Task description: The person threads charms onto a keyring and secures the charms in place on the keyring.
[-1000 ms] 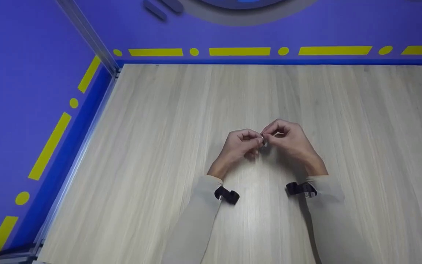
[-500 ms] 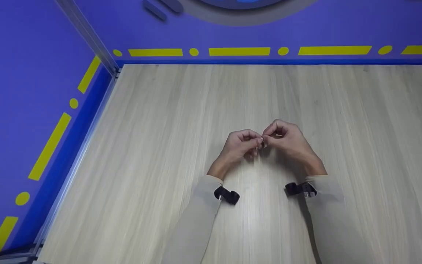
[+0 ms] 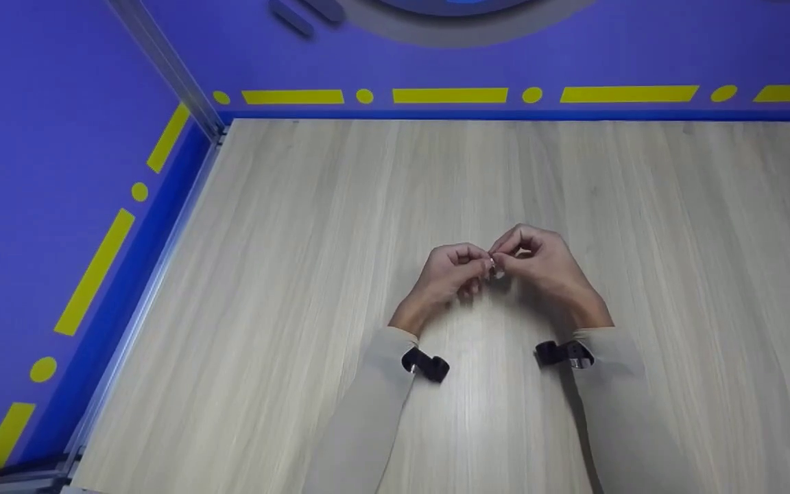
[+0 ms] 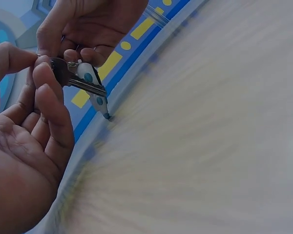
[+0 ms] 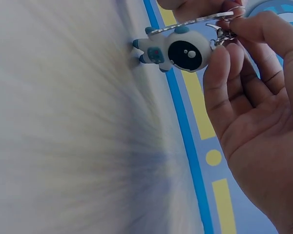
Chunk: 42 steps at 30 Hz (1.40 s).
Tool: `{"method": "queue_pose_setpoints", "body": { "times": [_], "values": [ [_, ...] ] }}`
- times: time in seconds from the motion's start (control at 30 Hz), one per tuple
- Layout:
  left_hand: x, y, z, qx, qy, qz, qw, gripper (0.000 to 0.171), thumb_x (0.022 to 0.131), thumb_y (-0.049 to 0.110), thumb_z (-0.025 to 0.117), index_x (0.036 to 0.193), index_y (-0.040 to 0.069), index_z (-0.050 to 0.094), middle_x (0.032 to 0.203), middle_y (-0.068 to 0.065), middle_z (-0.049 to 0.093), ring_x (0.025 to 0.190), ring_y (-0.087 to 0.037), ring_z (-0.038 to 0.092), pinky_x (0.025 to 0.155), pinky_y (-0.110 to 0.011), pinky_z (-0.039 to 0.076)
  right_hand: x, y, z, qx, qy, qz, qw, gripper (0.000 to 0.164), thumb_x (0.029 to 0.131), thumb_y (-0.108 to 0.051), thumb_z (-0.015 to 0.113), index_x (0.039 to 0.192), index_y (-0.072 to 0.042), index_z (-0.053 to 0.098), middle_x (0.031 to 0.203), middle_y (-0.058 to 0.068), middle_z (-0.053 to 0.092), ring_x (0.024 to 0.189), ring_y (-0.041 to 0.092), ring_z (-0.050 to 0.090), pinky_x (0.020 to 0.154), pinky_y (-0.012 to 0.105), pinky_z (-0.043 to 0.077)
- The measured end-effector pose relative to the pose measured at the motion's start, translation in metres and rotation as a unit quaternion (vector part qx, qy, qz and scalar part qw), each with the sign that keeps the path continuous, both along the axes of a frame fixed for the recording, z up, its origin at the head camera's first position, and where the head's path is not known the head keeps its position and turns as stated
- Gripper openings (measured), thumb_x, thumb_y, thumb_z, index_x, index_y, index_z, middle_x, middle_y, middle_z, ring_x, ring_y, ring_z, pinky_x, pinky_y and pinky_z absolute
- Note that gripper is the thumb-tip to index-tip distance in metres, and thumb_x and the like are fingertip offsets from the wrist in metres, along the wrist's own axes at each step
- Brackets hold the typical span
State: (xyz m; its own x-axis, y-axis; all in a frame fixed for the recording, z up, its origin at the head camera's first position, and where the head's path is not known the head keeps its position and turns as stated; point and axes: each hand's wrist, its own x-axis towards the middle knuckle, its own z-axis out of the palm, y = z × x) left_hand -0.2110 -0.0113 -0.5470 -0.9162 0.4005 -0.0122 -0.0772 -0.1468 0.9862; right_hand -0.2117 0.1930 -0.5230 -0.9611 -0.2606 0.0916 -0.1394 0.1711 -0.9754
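Observation:
Over the table, my left hand (image 3: 444,273) and right hand (image 3: 547,264) meet fingertip to fingertip. My left thumb and finger pinch a metal key (image 4: 88,86) by its dark head in the left wrist view. In the right wrist view, my right fingers grip a thin split key ring (image 5: 238,10) beside a silver clasp (image 5: 223,35). From the clasp hangs a small white astronaut keychain figure (image 5: 157,53) with a black visor and teal patches. The key lies alongside the figure, its blade pointing away from the fingers. Fingertips partly hide where key and ring join.
A pale wood-grain table (image 3: 299,274) spreads beneath both hands. Blue panels with yellow dashes and dots bound it at the back (image 3: 450,68) and left (image 3: 45,137). A metal post (image 3: 169,62) stands at the back left corner. Dark bands (image 3: 426,365) circle both sleeved wrists.
Both hands stay in nearly the same place with fingertips together. Only slight shifts of the fingers and of the shiny piece between them show.

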Motion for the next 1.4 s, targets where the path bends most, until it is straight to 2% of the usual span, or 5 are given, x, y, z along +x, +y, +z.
{"method": "queue_pose_setpoints", "body": {
  "times": [0.47,0.67,1.0,1.17,1.4],
  "values": [
    [-0.0007,0.0000,-0.0019,-0.001,-0.013,-0.010,0.9999,0.008,0.097,0.005,0.066,0.091,0.006,0.071,0.076,-0.010,0.065,0.053,-0.010,0.054,0.046,-0.023,0.040,-0.0001,0.0017,-0.0026,-0.014,-0.003,0.012,1.000,0.009,0.093,0.006,0.077,0.090,0.006,0.068,0.102,0.016,0.072,0.095,0.021,0.068,0.083,0.027,0.057],
    [-0.0002,0.0009,-0.0011,-0.020,0.016,0.003,0.9997,0.008,0.098,0.003,0.069,0.090,0.004,0.069,0.074,-0.010,0.065,0.052,-0.011,0.054,0.044,-0.024,0.039,-0.0005,0.0012,-0.0030,-0.014,0.002,0.010,1.000,0.009,0.093,0.007,0.077,0.090,0.006,0.068,0.103,0.017,0.072,0.095,0.020,0.069,0.081,0.026,0.058],
    [0.0002,0.0008,0.0014,-0.080,0.091,0.055,0.9911,0.005,0.095,0.001,0.073,0.096,-0.004,0.073,0.069,0.006,0.066,0.054,-0.012,0.054,0.044,-0.021,0.037,0.0006,0.0016,-0.0011,0.001,0.010,0.008,1.000,0.012,0.091,0.013,0.073,0.088,0.004,0.066,0.100,0.013,0.070,0.092,0.019,0.066,0.079,0.025,0.057],
    [0.0001,-0.0009,0.0017,-0.050,0.105,0.057,0.9916,0.009,0.097,0.002,0.076,0.101,-0.006,0.075,0.077,0.004,0.070,0.058,-0.016,0.057,0.048,-0.022,0.041,0.0002,0.0011,-0.0003,-0.005,0.011,0.005,1.000,0.010,0.092,0.011,0.073,0.088,0.005,0.065,0.099,0.011,0.070,0.091,0.019,0.067,0.078,0.025,0.057],
    [-0.0016,-0.0023,-0.0003,-0.009,0.137,0.048,0.9894,0.012,0.095,0.001,0.079,0.106,-0.005,0.078,0.089,0.002,0.074,0.062,-0.014,0.058,0.055,-0.024,0.046,-0.0029,0.0020,-0.0062,-0.095,0.004,-0.005,0.995,0.010,0.093,0.015,0.070,0.092,0.018,0.061,0.097,0.016,0.072,0.085,0.018,0.069,0.075,0.024,0.056]
  ]
}}
